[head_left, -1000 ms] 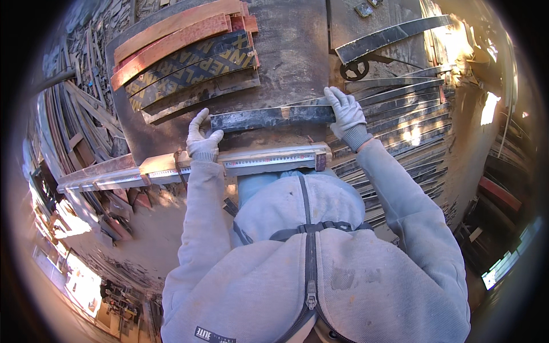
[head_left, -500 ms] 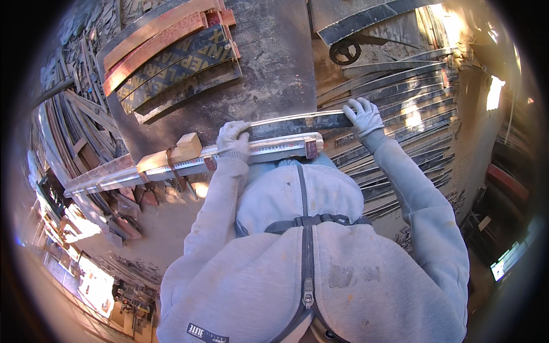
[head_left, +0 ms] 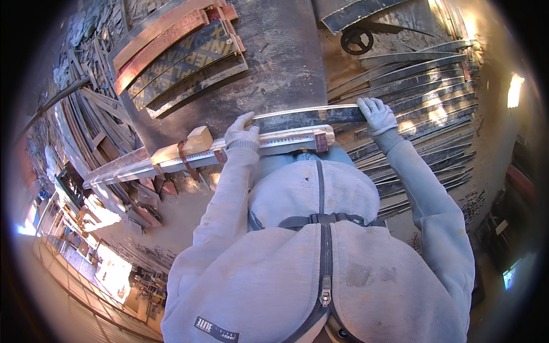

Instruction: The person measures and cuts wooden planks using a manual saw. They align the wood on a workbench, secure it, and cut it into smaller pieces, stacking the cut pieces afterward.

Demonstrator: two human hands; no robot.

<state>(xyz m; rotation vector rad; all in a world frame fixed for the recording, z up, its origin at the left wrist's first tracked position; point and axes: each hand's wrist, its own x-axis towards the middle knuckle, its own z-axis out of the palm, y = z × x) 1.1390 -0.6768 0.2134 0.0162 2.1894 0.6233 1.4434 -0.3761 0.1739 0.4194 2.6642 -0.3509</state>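
Observation:
A curved strip of dark-faced board with a pale edge lies crosswise in front of my body. My gloved left hand is closed around its left end, the fingertips partly hidden. At the other end, my gloved right hand grips the strip with its fingers bent over the edge. Between the strip and my waist runs a long straight rail with a measuring scale, passing beside my left wrist. A reddish-brown block sits at the rail's right end.
Several curved boards are stacked on the dark tabletop at the far left. Wooden pieces sit on the rail left of my hand. Right of the table lie many curved strips and a black handwheel. Offcuts crowd the left side.
The whole scene has shifted slightly right in the view. My right hand's fingers have come down more closely over the strip's end; the left hand keeps its hold.

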